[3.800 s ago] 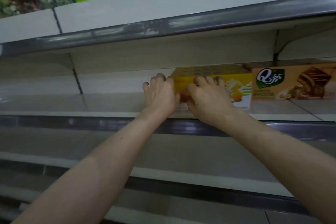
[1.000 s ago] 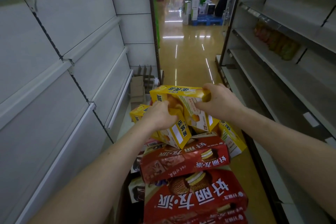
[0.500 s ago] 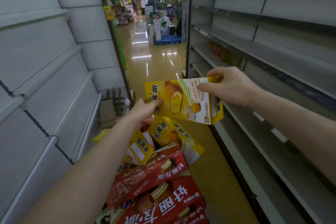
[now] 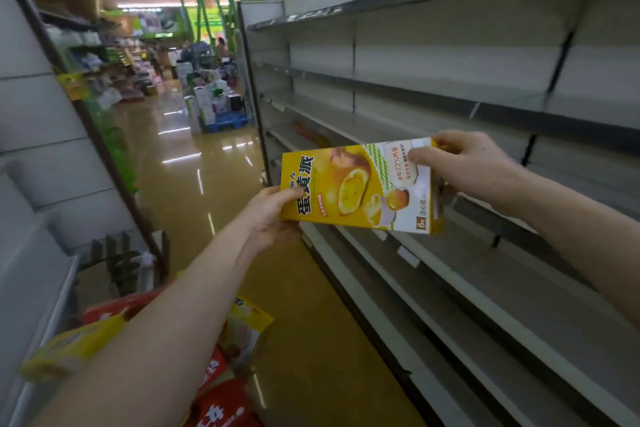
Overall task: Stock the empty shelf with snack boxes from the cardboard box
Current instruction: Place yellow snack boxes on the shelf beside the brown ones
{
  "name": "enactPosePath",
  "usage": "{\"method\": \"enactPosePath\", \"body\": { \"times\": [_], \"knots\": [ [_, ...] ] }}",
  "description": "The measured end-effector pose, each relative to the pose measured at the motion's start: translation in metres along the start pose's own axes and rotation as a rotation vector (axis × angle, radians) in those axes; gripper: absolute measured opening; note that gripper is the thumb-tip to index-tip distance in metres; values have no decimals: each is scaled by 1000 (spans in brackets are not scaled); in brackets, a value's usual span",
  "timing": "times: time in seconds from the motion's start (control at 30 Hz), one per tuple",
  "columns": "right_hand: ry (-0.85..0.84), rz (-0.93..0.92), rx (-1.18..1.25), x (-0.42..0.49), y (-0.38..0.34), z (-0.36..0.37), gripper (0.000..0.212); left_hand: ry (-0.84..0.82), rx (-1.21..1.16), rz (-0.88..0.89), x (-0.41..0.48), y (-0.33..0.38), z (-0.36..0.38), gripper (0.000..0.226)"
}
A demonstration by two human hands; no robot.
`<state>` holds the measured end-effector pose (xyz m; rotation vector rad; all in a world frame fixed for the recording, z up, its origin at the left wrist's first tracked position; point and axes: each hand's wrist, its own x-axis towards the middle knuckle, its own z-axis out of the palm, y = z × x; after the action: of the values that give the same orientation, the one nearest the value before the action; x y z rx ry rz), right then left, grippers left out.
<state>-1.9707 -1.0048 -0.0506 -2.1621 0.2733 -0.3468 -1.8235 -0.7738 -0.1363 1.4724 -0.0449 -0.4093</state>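
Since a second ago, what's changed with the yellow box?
The yellow box has been lifted from the pile and carried up and right, toward the shelves. Both hands still hold it: left hand at its left end, right hand at its right end. The pile stays below.

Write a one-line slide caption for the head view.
Left hand and right hand hold a yellow snack box beside mostly bare shelving.
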Motion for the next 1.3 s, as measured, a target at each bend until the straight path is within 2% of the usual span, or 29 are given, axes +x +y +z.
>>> {"method": "enactPosePath", "body": {
  "times": [0.23, 0.3, 0.37, 0.43, 0.5, 0.63, 0.73, 1.0, 1.1, 1.3],
  "knots": [
    [178, -3, 67, -33, 37, -98, 19, -227, -49, 48, -5, 16, 110, 40],
    [214, -1, 68, -43, 47, -123, 18, -264, -48, 64, -7, 19, 139, 58],
    [247, 3, 79, -54, 55, -147, 15, -312, -37, 92, -11, 22, 169, 66],
    [297, 5, 96, -64, 62, -171, 10, -359, -33, 111, -16, 25, 198, 58],
    [347, 10, 118, -76, 69, -194, 11, -395, -52, 135, -22, 28, 228, 39],
    [413, 60, 200, -104, 83, -235, 12, -458, -105, 170, -35, 33, 284, 23],
    [480, 85, 171, -121, 94, -262, 12, -524, -93, 173, -43, 36, 319, 8],
    [660, 177, 196, -139, 119, -312, 24, -644, -12, 191, -56, 48, 396, 12],
    [711, 180, 208, -141, 128, -322, 18, -688, -72, 177, -57, 55, 422, 8],
    [749, 145, 198, -142, 143, -348, 24, -659, -146, 52, -46, 65, 473, 11]
  ]
}}
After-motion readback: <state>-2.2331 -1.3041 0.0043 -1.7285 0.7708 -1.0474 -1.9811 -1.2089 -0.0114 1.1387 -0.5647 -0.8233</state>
